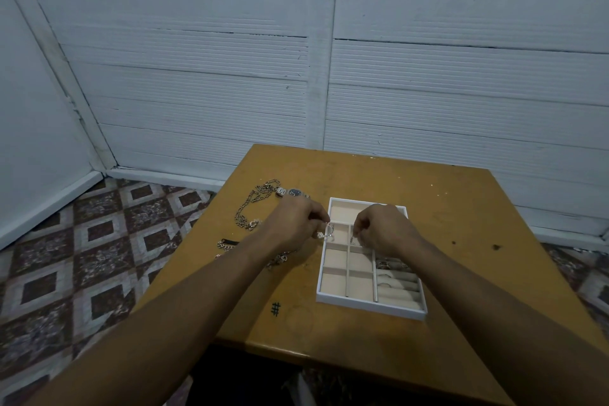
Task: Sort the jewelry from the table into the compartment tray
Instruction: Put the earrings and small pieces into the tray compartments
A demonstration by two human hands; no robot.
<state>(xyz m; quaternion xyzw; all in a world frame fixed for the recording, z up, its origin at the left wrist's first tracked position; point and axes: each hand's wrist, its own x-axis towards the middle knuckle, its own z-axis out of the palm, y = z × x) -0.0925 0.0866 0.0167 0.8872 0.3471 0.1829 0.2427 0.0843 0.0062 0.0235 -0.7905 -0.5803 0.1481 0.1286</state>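
Few pieces have been sorted so far, it may be judged: some rings (390,278) are lodged in the padded rolls at the right of the tray (369,305), while the square compartments that can be seen appear bare; much is left on the tabletop (461,208) to the left of the tray: a long chain (250,208), a watch (295,192) just beyond it, a dark cord (227,243) nearer the edge, and a small tangle (280,259) partly hidden under the left forearm. A pearl bracelet (324,234) is pinched in the curled fingertips of the left hand (298,221) and is held at the tray's left rim; whether it touches the rim cannot be told. The right hand (382,231) is held over the tray's middle, fingers curled, with a small glinting bit (354,239) pinched at its tips; whether this is the bracelet's other end or a separate piece cannot be told; the hands are kept near each other but apart.
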